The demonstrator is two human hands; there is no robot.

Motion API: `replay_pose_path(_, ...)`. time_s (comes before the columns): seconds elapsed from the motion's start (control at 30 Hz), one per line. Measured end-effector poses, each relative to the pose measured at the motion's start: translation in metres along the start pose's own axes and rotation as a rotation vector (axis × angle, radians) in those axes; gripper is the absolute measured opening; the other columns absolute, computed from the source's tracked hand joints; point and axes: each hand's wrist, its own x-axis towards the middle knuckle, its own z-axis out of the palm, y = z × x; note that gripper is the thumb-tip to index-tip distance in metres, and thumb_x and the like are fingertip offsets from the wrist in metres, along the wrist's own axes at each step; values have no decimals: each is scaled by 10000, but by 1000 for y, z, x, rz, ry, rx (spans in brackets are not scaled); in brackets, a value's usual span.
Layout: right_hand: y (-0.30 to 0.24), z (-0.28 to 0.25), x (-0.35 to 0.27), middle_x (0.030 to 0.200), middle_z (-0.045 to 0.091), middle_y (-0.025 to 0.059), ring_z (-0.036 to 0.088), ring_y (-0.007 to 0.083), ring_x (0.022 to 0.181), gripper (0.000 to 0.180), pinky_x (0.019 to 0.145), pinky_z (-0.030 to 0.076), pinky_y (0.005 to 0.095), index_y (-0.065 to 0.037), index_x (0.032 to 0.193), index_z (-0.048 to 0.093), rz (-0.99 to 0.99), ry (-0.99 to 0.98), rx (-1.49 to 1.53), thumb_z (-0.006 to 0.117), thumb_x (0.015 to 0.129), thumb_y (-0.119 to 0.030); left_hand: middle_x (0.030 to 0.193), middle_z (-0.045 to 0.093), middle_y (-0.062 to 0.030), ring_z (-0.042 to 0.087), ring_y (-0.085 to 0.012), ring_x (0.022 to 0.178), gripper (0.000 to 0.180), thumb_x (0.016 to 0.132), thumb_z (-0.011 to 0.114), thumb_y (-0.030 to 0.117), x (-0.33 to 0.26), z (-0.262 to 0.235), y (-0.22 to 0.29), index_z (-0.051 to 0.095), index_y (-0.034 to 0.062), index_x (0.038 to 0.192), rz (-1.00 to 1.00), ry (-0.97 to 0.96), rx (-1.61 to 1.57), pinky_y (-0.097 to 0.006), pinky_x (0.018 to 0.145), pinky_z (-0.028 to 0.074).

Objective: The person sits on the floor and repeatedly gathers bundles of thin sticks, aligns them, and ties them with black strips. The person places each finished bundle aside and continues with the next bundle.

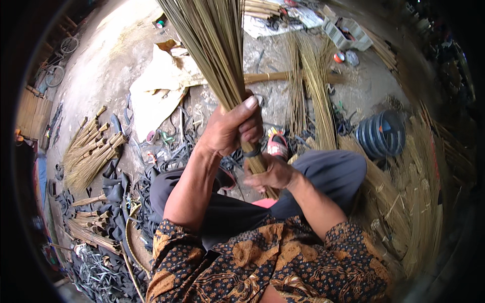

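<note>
A bundle of long thin sticks, a stick broom [214, 48], slants up and away in front of me, its far end cut off by the top of the view. My left hand [235, 125] wraps round its narrow upper handle, thumb on top. Lower down, my right hand [273, 174] grips the handle near its butt end. Between the two hands a dark band [251, 150] circles the sticks. Part of the handle is hidden under my fingers.
Finished-looking small bundles [96, 151] and black rubber scraps [113, 197] lie at the left. Loose sticks [318, 91] rest ahead, near a pale sack [156, 101]. A ribbed dark bucket [381, 134] and more stick bundles [399, 202] are at the right. A grey crate [348, 33] stands farther off.
</note>
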Motion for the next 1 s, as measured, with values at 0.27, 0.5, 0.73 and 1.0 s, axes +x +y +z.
replay_pose_path(0.27,24,-34,-12,844,704,54,702,150,776,470,701,567,332,-42,1059,672,303,38,-460,815,895,-458,601,404,48,429,-104,511,426,984,722,447,20,11,25,492,154,776,126,252,201,-281,536,399)
replay_pose_path(0.5,52,-91,-18,1528,470,301,567,381,1346,1239,1100,504,439,42,1603,265,47,502,-597,645,805,-826,599,475,12,481,-111,533,399,1022,680,427,-6,-34,-45,551,142,775,266,467,736,-280,530,397)
replay_pose_path(0.73,94,-135,-25,1176,703,143,708,172,978,481,808,579,287,43,1376,529,-174,762,-171,600,1080,-330,675,502,14,458,-93,576,409,1076,616,370,-33,-108,-192,534,67,813,124,738,695,-301,516,399)
replay_pose_path(1.0,134,-130,-23,1066,745,218,735,323,986,515,885,564,412,41,1239,644,38,668,-707,713,964,-388,685,552,26,523,-83,630,384,1053,660,363,-38,-106,-192,562,87,805,-105,805,634,-279,570,432)
